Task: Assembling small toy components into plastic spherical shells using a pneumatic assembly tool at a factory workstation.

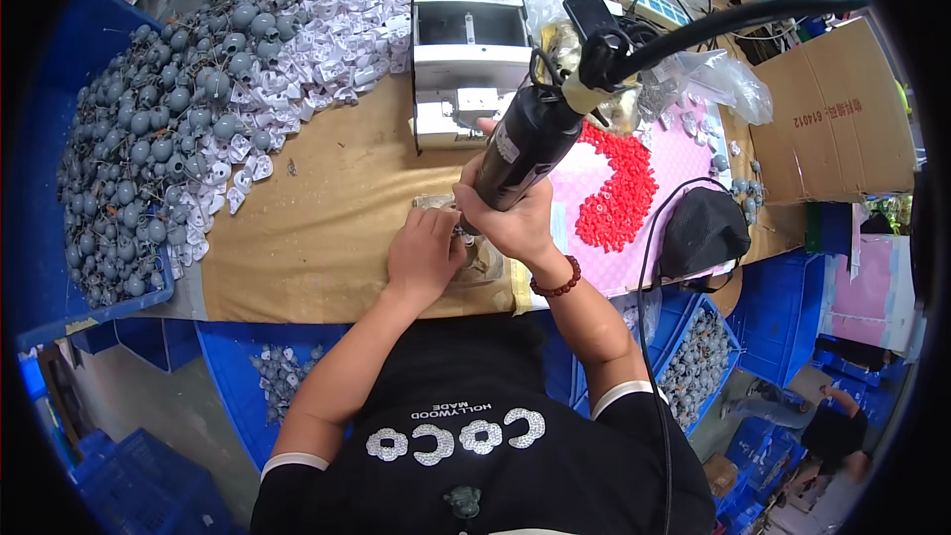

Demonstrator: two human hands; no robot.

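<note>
My right hand (515,223) is wrapped round the body of a black electric screwdriver (525,144), which tilts over the bench with its tip pointing down. A thick black cable runs from its top to the upper right. Close beside the tip, my left hand (424,256) is closed, its fingertips pressed together over a small part that they hide. Under both hands lies a low, clear-looking block or fixture (487,266). Just beyond them stands a white box-shaped machine (466,74) with a dark open top.
Grey round parts with wires (139,144) and white plastic pieces (297,74) are heaped at the left. Small red pieces (619,203) lie on a pink sheet (575,238). A black cap (705,230), cardboard box (842,119) and blue bins (783,322) are at the right.
</note>
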